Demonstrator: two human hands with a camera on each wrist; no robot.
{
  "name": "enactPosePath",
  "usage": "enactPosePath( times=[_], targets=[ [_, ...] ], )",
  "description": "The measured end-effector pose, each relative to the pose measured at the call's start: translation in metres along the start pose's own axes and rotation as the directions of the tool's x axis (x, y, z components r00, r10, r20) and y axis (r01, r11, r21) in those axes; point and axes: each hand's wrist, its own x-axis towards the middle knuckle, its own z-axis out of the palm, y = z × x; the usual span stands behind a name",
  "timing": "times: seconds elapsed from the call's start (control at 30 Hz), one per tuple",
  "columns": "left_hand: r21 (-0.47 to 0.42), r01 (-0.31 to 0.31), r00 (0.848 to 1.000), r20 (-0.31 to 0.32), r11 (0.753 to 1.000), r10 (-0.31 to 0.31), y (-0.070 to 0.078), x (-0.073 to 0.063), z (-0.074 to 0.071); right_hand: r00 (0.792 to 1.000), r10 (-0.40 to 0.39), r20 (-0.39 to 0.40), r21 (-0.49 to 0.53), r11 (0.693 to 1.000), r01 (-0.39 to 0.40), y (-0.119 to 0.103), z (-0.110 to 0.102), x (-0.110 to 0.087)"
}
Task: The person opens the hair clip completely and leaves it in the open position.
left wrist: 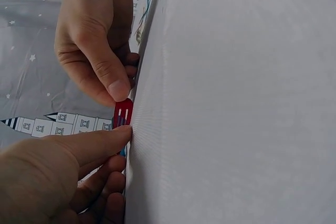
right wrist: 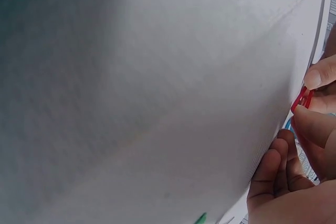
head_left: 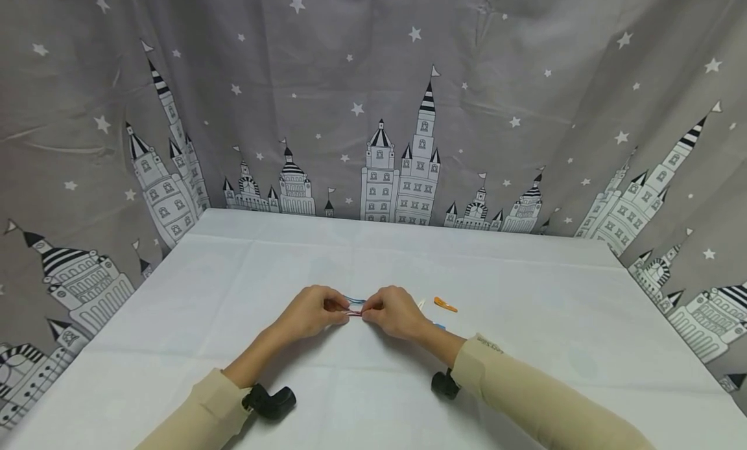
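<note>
A red snap hair clip [head_left: 355,314] with slits in it is pinched between both hands, a little above the white table. My left hand [head_left: 315,312] grips one end between thumb and forefinger. My right hand [head_left: 398,312] pinches the other end, its thumb lying along the clip in the left wrist view. In the right wrist view the red clip [right wrist: 303,98] shows its narrow frame between the fingertips. Just beyond it a blue hair clip [head_left: 354,301] spans the gap between the hands, its ends hidden by the fingers.
Right of my right hand lie an orange hair clip [head_left: 445,305], a pale clip [head_left: 421,303] and a blue piece [head_left: 439,325] partly hidden by the wrist. A green clip [right wrist: 201,219] shows in the right wrist view. A grey castle-print curtain [head_left: 327,67] hangs behind the table [head_left: 496,268].
</note>
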Motion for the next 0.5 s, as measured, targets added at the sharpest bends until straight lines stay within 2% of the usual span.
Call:
enactPosePath(
  times=[0.5],
  targets=[
    [-0.009,0.006,1.000,-0.001,1.000,-0.006,-0.0006,-0.0008,0.0006,1.000,-0.014,0.018,-0.015,1.000,0.014,0.0013,-0.0006,-0.0007]
  ],
)
